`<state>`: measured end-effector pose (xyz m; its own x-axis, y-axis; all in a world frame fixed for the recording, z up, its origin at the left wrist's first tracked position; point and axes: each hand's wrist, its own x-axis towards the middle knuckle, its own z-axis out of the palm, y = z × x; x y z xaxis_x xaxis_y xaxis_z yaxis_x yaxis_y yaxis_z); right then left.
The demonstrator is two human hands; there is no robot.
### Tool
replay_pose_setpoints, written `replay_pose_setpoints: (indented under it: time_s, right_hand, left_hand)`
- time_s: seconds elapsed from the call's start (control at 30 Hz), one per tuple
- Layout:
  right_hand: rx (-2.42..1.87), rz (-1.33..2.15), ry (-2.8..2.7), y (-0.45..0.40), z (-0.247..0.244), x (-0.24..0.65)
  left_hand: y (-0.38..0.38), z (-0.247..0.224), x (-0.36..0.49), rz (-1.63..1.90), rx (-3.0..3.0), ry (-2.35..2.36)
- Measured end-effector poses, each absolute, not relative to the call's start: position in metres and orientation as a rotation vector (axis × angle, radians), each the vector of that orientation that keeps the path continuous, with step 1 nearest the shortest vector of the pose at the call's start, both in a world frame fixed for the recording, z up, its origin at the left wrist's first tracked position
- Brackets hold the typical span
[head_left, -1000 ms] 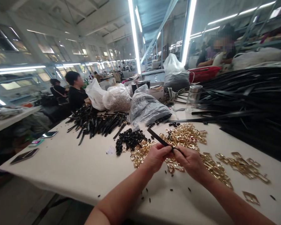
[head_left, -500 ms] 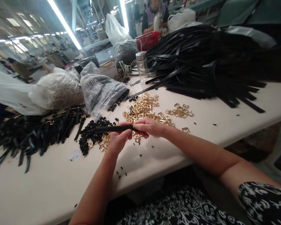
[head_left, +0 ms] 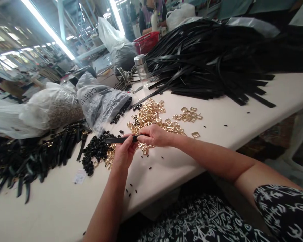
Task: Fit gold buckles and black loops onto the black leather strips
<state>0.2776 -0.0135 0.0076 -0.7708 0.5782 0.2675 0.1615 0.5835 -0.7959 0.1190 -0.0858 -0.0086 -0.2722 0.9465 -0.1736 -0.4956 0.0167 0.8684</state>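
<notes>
A short black strap [head_left: 112, 140] lies level between my hands, its free end pointing left over a heap of small black loops [head_left: 96, 151]. My left hand [head_left: 125, 151] pinches it from below, thumb on top. Gripping its right end is my right hand [head_left: 153, 135], fingers closed around it; whatever else they may hold is hidden. Just beyond and under both hands spreads a pile of gold buckles [head_left: 147, 112]. A smaller group of gold buckles [head_left: 188, 115] lies to the right, with one single buckle [head_left: 195, 135] nearer me.
Long black straps [head_left: 207, 64] cover the back right of the table [head_left: 192, 161]. A glass bottle [head_left: 142, 72] stands behind the buckles. To the left are a grey plastic bag [head_left: 97, 101], a clear bag [head_left: 50, 107] and finished-looking straps [head_left: 45, 148]. Beyond, a person stands near a red basket [head_left: 146, 42].
The whole view has shifted and tilted slightly. Both hands still hold the black strap, and the right hand's fingers have curled more tightly at its right end.
</notes>
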Motion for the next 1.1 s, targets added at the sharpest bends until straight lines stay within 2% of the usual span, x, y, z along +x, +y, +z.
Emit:
replay_pose_setpoints:
  time_s: [0.27,0.33,0.53,0.63,0.83,1.1]
  right_hand:
    - [-0.792,0.550,-2.447,-0.020,0.004,0.276]
    - [-0.768,0.569,-2.421,-0.020,0.003,0.276]
    - [-0.593,1.015,-2.252,-0.018,-0.001,0.272]
    - [-0.614,1.111,-2.175,-0.022,0.000,0.271]
    - [-0.663,1.007,-2.178,-0.020,-0.005,0.272]
    - [-0.664,0.813,-2.271,-0.001,-0.028,0.275]
  left_hand:
    - [-0.086,-0.012,0.123,1.513,0.555,1.062]
    - [-0.087,-0.013,0.126,1.544,0.548,1.054]
    - [-0.085,-0.010,0.134,1.585,0.455,0.984]
    - [-0.087,-0.008,0.139,1.658,0.387,0.941]
    - [-0.083,-0.014,0.149,1.713,0.399,0.832]
    - [-0.084,-0.009,0.134,1.655,0.692,1.145]
